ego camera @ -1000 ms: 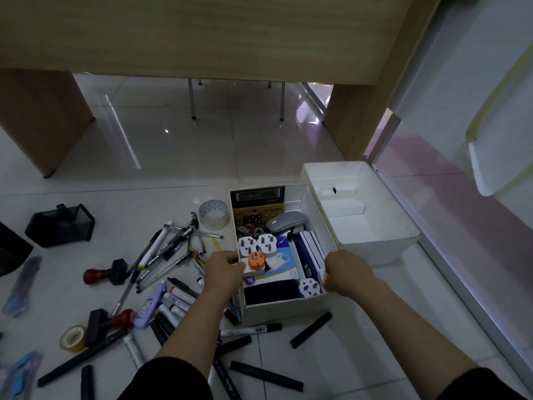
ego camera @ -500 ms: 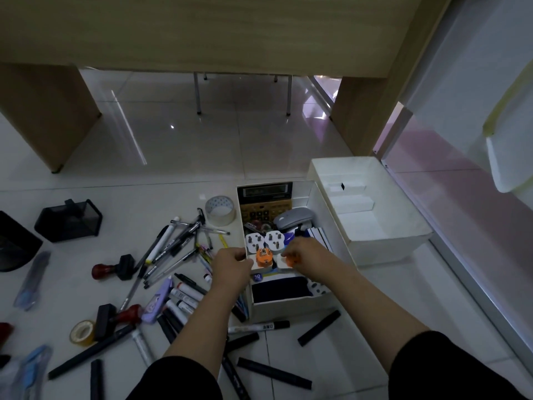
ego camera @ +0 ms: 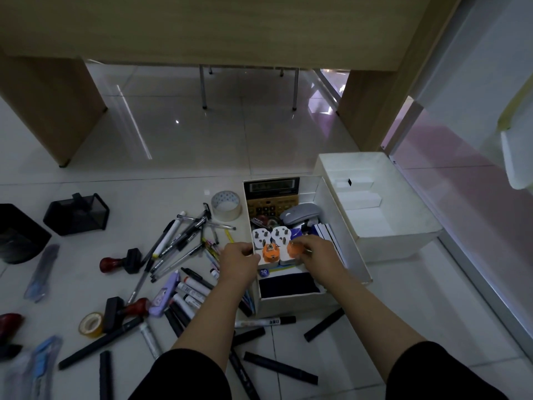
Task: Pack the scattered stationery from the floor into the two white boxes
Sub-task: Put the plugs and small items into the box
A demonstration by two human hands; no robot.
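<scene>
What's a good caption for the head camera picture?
Both hands set orange-and-white plugs into the fuller white cardboard box; pens litter the floor.

Both bare forearms are reaching forward and down from black sleeves, converging toward each other. The left hand [ego camera: 239,262] is lying knuckles up, fingers curling downward at their tips. The right hand [ego camera: 315,254] is angling inward, its fingers bending and pinching something orange.

Two white boxes [ego camera: 357,272] sit on a pale glossy tiled floor [ego camera: 202,145]. Inside one: an orange-faced plug [ego camera: 270,252], white plugs [ego camera: 278,234], a gold-and-black calculator [ego camera: 271,197], a silver-grey mouse [ego camera: 300,214]. Nearby lie black markers [ego camera: 279,368] and yellow tape [ego camera: 91,324].
</scene>
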